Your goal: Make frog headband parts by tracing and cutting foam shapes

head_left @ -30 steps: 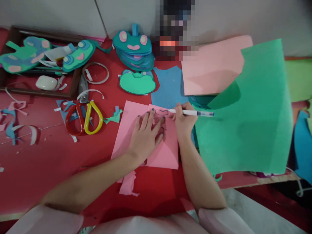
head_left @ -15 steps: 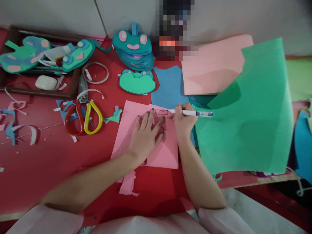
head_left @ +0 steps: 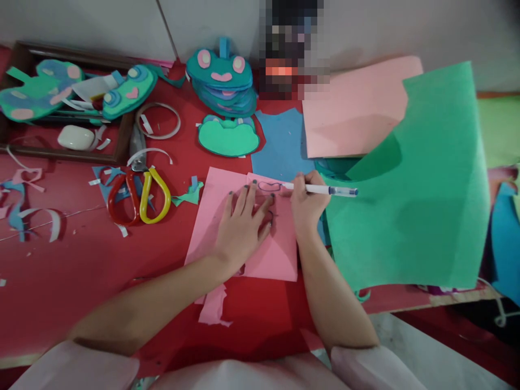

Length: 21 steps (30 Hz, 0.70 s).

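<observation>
A pink foam sheet (head_left: 211, 216) lies on the red table. My left hand (head_left: 242, 227) presses flat on it with fingers spread, holding it down. My right hand (head_left: 307, 203) grips a white pen (head_left: 325, 189) whose tip touches the sheet's top edge. There, just past my left fingertips, a small dark outline (head_left: 268, 186) is drawn.
Red and yellow scissors (head_left: 138, 195) lie to the left among foam scraps. Finished teal frog faces (head_left: 221, 76) are stacked at the back, a green one (head_left: 229, 138) in front. A large green sheet (head_left: 422, 184) curls up at right, over pink (head_left: 353, 108) and blue sheets (head_left: 280, 141). A wooden tray (head_left: 24, 149) sits at far left.
Almost nothing differs. The pen shifts very slightly along the outline while my left hand stays pressed on the pink sheet.
</observation>
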Available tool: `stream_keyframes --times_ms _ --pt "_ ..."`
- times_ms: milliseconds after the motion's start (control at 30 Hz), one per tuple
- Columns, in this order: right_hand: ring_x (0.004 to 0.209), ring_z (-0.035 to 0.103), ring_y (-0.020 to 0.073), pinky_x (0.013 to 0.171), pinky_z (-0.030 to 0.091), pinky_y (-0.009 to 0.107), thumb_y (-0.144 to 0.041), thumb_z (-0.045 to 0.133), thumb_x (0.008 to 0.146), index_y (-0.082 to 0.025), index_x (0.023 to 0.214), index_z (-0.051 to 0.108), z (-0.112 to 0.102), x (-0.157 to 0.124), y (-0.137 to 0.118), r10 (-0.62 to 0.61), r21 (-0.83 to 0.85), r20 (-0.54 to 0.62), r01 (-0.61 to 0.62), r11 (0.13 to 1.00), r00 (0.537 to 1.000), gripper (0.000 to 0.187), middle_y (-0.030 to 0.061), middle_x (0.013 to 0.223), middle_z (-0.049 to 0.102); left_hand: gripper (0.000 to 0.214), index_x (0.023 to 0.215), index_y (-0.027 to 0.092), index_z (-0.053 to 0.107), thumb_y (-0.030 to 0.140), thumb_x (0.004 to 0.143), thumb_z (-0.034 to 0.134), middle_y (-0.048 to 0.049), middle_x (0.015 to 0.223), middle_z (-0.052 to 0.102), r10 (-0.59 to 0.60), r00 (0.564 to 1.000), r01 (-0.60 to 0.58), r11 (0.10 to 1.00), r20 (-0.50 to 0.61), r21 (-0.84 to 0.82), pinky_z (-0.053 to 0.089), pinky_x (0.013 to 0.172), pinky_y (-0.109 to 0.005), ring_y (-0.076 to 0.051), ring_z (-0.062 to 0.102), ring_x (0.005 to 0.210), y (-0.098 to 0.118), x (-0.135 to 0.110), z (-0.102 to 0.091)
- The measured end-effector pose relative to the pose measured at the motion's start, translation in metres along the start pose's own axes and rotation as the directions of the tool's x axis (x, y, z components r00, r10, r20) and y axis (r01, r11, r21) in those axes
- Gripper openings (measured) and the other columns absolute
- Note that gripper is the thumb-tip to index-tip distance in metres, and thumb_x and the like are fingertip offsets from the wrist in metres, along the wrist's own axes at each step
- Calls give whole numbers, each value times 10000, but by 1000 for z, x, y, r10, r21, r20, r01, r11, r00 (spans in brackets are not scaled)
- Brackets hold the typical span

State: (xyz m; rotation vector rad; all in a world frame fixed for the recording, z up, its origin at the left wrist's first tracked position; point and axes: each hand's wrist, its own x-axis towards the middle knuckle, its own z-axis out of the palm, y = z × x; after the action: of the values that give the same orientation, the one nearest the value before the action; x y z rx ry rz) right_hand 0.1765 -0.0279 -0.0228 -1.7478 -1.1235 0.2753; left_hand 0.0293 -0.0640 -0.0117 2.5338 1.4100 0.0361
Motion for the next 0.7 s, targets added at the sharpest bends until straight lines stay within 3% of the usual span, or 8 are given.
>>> stream_keyframes --times_ms 233,700 --pt "423 335 79 460 296 230 -167 489 815 -228 547 305 0 -1 -1 -31 -20 7 31 999 1000 331 -87 449 308 507 1457 249 353 378 968 324 -145 1562 242 -1 1000 1 1000 5 -6 224 1144 -517 -322 251 1432 0 0 -1" --pt "453 275 81 472 253 240 -184 469 805 -223 545 297 -1 -1 0 -15 -88 25 18 996 1000 314 -83 456 274 510 1454 230 362 377 968 311 -180 1547 265 7 1000 -7 1000 -13 1 239 1138 -520 -327 264 1426 0 0 1"
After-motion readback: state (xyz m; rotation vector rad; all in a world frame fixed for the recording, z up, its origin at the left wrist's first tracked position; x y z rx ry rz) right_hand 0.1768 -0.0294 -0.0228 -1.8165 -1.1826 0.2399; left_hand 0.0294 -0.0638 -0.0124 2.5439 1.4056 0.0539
